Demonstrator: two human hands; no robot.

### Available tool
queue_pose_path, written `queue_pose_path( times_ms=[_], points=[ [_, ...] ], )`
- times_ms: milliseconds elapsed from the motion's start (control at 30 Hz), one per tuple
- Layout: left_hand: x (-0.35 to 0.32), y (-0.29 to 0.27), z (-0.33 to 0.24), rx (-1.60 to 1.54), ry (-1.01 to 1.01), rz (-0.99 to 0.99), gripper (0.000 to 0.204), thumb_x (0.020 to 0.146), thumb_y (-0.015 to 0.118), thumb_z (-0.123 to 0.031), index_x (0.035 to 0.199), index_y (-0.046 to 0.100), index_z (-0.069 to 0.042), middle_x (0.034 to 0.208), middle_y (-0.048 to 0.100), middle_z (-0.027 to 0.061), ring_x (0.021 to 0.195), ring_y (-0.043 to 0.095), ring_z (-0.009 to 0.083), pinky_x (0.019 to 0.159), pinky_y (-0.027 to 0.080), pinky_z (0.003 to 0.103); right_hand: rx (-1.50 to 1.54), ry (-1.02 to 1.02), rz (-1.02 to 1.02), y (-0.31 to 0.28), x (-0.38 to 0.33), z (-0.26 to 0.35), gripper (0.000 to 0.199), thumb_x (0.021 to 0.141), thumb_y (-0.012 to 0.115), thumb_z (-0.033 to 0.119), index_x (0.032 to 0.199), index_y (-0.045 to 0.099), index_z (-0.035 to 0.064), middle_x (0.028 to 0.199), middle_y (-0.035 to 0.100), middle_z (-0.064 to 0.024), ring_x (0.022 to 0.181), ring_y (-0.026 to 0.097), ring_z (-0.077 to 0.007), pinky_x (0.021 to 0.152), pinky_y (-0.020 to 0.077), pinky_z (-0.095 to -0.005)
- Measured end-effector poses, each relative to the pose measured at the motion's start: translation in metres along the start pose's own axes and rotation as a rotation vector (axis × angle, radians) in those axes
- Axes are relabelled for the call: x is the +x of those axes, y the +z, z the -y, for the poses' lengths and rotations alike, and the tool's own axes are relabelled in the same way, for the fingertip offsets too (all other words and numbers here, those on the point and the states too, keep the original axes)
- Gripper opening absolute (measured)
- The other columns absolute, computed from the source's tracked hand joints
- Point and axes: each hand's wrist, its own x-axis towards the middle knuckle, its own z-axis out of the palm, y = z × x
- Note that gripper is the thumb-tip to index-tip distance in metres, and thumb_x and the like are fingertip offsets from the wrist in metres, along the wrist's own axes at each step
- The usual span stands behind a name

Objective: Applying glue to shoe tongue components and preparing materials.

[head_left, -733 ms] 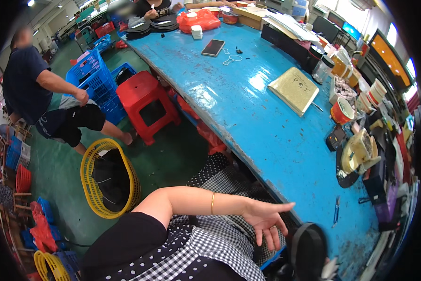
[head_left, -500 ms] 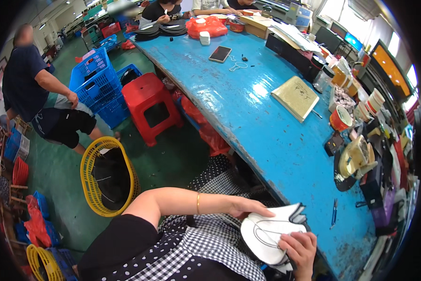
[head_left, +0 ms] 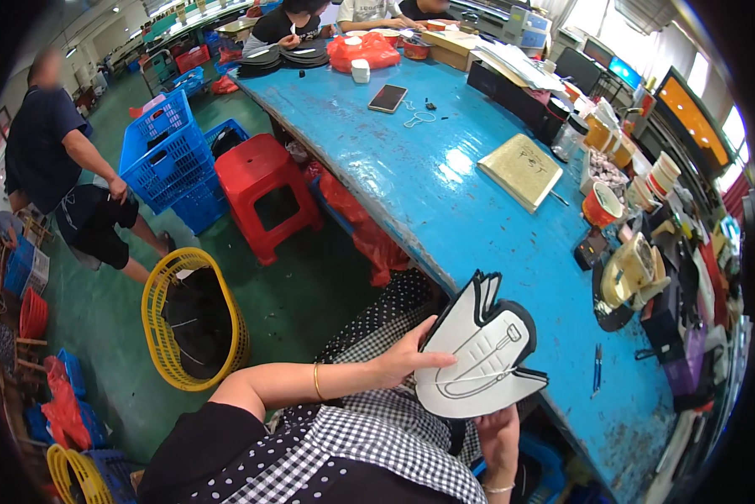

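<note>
A stack of white, black-edged cut pieces [head_left: 470, 370], shaped like shoe uppers, is held in front of me at the near edge of the blue table. Dark stitched lines form a long loop on the top piece. My left hand [head_left: 407, 357] grips the stack at its left side, thumb lying over the top face. From below, my right hand [head_left: 500, 424] holds the lower edge; most of its fingers are hidden behind the pieces.
The blue table [head_left: 352, 126] carries a gold notebook [head_left: 522, 172], a phone [head_left: 388, 98], a blue pen [head_left: 597, 370] and clutter along the right. On my left stand a red stool [head_left: 260, 181], a yellow basket [head_left: 245, 336] with dark pieces and blue crates [head_left: 172, 155]. A person [head_left: 58, 151] walks beyond.
The stack has turned in my hands and now stands with its notched end up. My right hand has moved from its right side to underneath. The person at left has shifted slightly.
</note>
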Motion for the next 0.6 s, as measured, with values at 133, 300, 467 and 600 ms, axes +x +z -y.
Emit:
queue_pose_path(
  times_ms=[133,300,467,600],
  points=[
    [-0.005,0.002,-0.005,0.355,0.078,0.062,0.084,0.086,0.077,-0.018,0.153,0.029,-0.004,0.141,0.049,0.0108,0.132,0.045,0.0198,0.113,0.034,0.037,-0.218,-0.179,-0.348,0.005,0.013,-0.02,0.069,0.085,0.067,0.017,0.145,0.039,-0.0026,0.141,0.052,-0.0165,0.128,0.055,-0.0307,0.108,0.0449,-0.0435],
    [-0.014,0.001,-0.02,0.41,-0.077,0.191,0.083,0.085,0.077,-0.03,0.15,0.034,-0.001,0.143,0.05,0.0138,0.133,0.046,0.0233,0.112,0.036,0.038,-0.307,-0.158,-0.332,0.014,0.005,-0.008,0.075,0.079,0.072,0.021,0.143,0.041,-0.0031,0.135,0.056,-0.0165,0.122,0.058,-0.03,0.106,0.0453,-0.0414],
    [-0.019,-0.014,0.002,0.461,-0.045,0.232,0.076,0.082,0.081,-0.023,0.144,0.044,0.0,0.139,0.054,0.0134,0.129,0.05,0.0228,0.11,0.041,0.038,-0.406,-0.154,-0.366,0.01,-0.002,-0.011,0.06,0.08,0.071,0.015,0.135,0.049,-0.0013,0.122,0.063,-0.0113,0.109,0.064,-0.0232,0.096,0.0498,-0.0354],
    [-0.022,-0.019,0.006,0.359,-0.096,0.209,0.077,0.078,0.083,-0.016,0.143,0.045,-0.001,0.136,0.057,0.0127,0.128,0.052,0.023,0.109,0.042,0.039,-0.073,-0.185,-0.335,-0.011,-0.005,-0.018,0.048,0.09,0.063,0.021,0.132,0.053,0.0011,0.121,0.065,-0.0107,0.107,0.065,-0.0233,0.096,0.0509,-0.0368]
  ],
)
